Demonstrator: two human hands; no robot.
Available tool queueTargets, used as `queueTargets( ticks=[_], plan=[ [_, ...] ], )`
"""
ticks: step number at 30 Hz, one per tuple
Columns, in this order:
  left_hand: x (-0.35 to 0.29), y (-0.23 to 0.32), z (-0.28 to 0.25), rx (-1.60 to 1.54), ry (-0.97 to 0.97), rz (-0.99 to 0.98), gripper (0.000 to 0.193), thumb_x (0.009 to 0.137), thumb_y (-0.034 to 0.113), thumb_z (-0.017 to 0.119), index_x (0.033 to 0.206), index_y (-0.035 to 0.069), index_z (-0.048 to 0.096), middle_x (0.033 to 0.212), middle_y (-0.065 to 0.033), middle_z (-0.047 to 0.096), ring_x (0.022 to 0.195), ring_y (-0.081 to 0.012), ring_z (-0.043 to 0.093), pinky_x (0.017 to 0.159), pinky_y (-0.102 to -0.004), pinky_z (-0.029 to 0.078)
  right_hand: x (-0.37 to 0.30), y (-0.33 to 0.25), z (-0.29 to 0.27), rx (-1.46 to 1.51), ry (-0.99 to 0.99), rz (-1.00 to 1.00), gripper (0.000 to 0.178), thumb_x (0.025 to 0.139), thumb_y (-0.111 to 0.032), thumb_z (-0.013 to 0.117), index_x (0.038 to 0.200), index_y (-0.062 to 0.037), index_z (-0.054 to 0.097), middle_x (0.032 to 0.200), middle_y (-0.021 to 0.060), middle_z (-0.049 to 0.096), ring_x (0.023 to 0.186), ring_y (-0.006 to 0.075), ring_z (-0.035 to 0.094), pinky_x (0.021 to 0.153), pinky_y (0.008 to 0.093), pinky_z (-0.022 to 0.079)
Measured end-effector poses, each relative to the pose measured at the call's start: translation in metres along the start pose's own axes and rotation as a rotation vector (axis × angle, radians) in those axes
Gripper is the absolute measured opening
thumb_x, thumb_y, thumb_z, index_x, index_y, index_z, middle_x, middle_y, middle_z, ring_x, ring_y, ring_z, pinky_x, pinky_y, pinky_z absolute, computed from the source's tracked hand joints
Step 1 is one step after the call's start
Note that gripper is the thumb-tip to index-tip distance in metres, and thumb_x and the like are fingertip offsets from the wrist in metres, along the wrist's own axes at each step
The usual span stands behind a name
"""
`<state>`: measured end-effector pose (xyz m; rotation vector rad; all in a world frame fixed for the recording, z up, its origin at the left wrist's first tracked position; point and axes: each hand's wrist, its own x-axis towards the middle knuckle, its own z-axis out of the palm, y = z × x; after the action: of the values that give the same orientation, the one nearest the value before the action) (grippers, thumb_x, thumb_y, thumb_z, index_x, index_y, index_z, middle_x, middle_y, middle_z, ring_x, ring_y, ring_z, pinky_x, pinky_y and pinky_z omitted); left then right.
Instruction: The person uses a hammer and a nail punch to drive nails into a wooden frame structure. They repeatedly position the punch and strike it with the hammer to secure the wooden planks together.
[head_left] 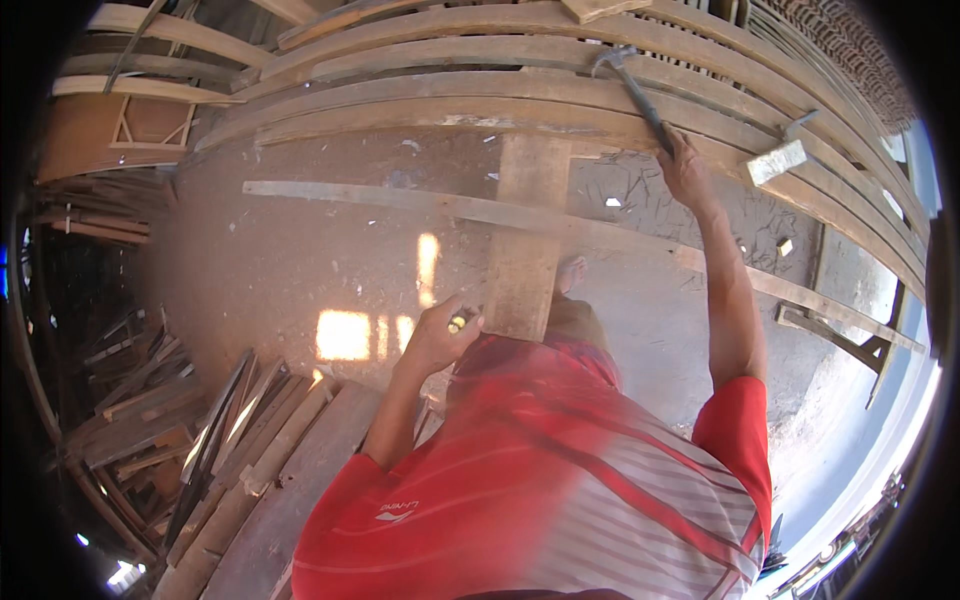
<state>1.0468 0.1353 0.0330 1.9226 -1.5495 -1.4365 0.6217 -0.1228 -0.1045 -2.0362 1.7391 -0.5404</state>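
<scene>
My right hand reaches forward and is closed around the dark handle of a claw hammer. The hammer's metal head lies over the long planks at the far side. Close to my body, my left hand is curled around a small tool with a yellow-and-black end. Most of that tool is hidden in the fingers, so its kind does not show. Just right of this hand, a wide wooden board runs from my shirt toward the planks. A long thin wooden strip crosses it.
Long planks are stacked side by side across the far side. A pale block rests on them at the right. Scrap wood piles up at the lower left. Debris dots the floor, and a wooden bracket stands at the right.
</scene>
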Motion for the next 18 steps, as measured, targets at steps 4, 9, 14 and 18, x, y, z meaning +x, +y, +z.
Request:
queueTargets(
  ticks=[4,9,14,18],
  plan=[
    [-0.039,-0.032,0.04,-0.055,0.087,-0.077,0.024,0.091,0.021,0.073,0.102,0.001,0.066,0.088,-0.0138,0.073,0.082,-0.0222,0.069,0.076,-0.0359,0.053,-0.028,0.009,-0.027,-0.107,0.407,0.198,0.062,0.095,-0.028,0.07,0.147,-0.002,0.048,0.139,0.0316,0.053,0.132,0.047,0.048,0.112,0.0521,0.04],
    [-0.048,-0.03,0.055,0.023,0.08,-0.015,0.025,0.09,0.02,0.074,0.101,-0.002,0.067,0.086,-0.0197,0.072,0.079,-0.0259,0.072,0.074,-0.0382,0.055,-0.051,0.076,-0.076,-0.208,0.634,0.503,0.085,0.088,-0.044,0.077,0.151,0.0013,0.042,0.132,0.0347,0.053,0.124,0.0478,0.051,0.107,0.0523,0.041],
    [-0.035,-0.052,0.075,-0.003,0.064,0.017,0.027,0.088,0.022,0.076,0.1,-0.001,0.069,0.087,-0.0189,0.073,0.079,-0.0259,0.073,0.073,-0.0391,0.055,-0.026,0.086,-0.083,0.113,0.526,0.747,0.106,0.082,-0.049,0.082,0.158,0.0009,0.027,0.139,0.0377,0.047,0.128,0.051,0.048,0.108,0.0538,0.042],
    [-0.045,-0.043,0.078,0.084,0.112,-0.043,0.026,0.088,0.022,0.077,0.099,-0.001,0.07,0.087,-0.0175,0.074,0.078,-0.0237,0.072,0.072,-0.0378,0.056,-0.012,0.076,-0.077,0.116,0.494,0.824,0.107,0.082,-0.047,0.081,0.159,-0.0013,0.023,0.139,0.0364,0.045,0.129,0.0512,0.046,0.108,0.056,0.041]
  ],
)
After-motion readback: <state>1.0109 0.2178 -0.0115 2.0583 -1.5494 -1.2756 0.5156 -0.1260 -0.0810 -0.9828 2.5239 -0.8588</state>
